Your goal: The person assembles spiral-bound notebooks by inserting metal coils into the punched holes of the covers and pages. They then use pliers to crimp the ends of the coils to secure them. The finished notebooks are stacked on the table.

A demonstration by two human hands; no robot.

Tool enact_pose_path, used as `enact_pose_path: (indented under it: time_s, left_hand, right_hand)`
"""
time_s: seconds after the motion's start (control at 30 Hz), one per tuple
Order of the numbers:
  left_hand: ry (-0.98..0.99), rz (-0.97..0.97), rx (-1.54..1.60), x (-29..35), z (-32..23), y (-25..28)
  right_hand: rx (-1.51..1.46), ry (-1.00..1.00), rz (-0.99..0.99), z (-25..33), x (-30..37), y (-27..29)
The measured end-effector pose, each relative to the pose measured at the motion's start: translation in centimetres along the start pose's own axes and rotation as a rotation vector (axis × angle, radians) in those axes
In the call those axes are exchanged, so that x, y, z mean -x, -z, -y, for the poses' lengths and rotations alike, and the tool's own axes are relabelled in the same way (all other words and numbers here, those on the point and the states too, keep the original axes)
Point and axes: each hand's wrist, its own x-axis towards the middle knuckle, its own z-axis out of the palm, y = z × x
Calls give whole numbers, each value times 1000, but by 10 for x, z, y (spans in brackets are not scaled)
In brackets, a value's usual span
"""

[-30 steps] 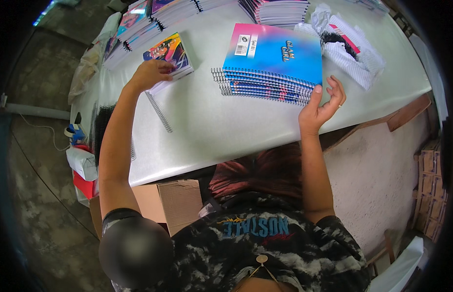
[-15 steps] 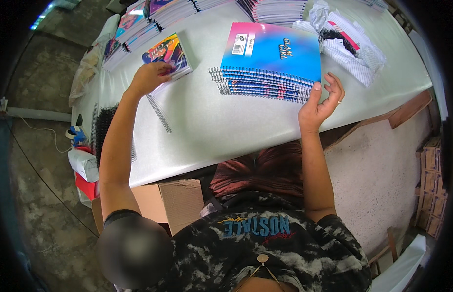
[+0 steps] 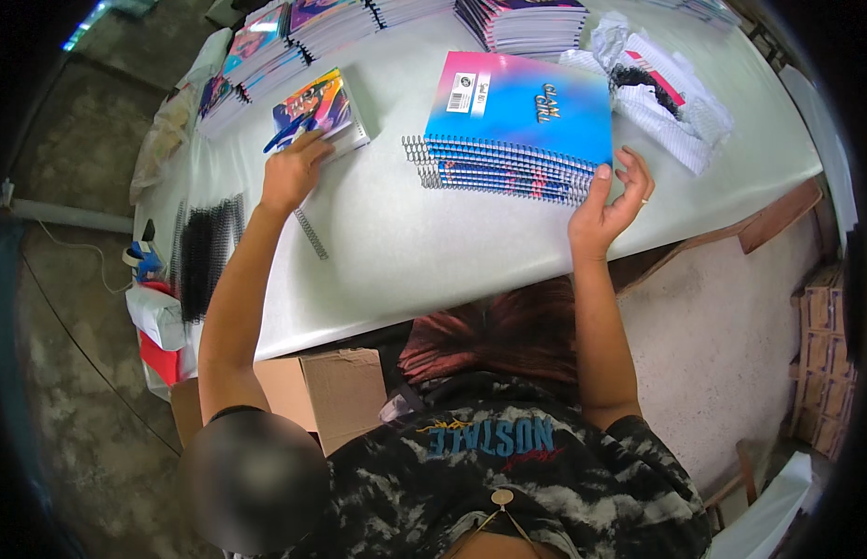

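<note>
Glossy white covering spreads over the table (image 3: 387,279), with more notebooks (image 3: 531,28) piled toward its far side. My left hand (image 3: 296,172) pinches a blue tool (image 3: 284,136) at the near left corner of a small thick notebook (image 3: 335,104), a wire coil (image 3: 311,235) just below. My right hand (image 3: 608,205) is loosely spread, thumb against the near right corner of the pink-and-blue spiral notebooks (image 3: 536,102) stacked mid-table.

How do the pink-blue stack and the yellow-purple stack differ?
The pink-blue stack looks larger than the yellow-purple stack. The pink-blue stack shows spiral coils along its near edge; the yellow-purple stack shows pale page edges on its right. The right hand is at the pink-blue stack, the left hand at the yellow-purple stack. Both rest on the table.
</note>
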Motion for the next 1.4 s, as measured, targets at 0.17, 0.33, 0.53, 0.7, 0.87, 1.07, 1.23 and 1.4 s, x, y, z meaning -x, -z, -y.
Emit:
enact_pose_path:
  time_s: [0.17, 0.33, 0.53, 0.7, 0.87, 1.07, 1.23, 1.4]
  left_hand:
    - [168, 223, 214, -20, -4, 20]
    - [282, 338, 401, -25, 3, 28]
    - [-61, 89, 6, -16, 2, 2]
    - [73, -104, -88, -3, -3, -12]
    - [326, -264, 20, 8, -14, -14]
    - [438, -368, 203, 12, -11, -13]
    - [338, -363, 249, 13, -13, -10]
    - [292, -350, 194, 15, -10, -8]
  right_hand:
    - [39, -10, 18, -1, 0, 5]
    - [37, -22, 7, 1, 0, 4]
    - [119, 50, -74, 9, 0, 6]
    - [-47, 293, -19, 67, 25, 2]
    - [-636, -54, 647, 136, 55, -69]
    - [-908, -1193, 779, 133, 71, -180]
    - [-1020, -1566, 582, 105, 65, -240]
    - [-1087, -1581, 649, 107, 63, -252]
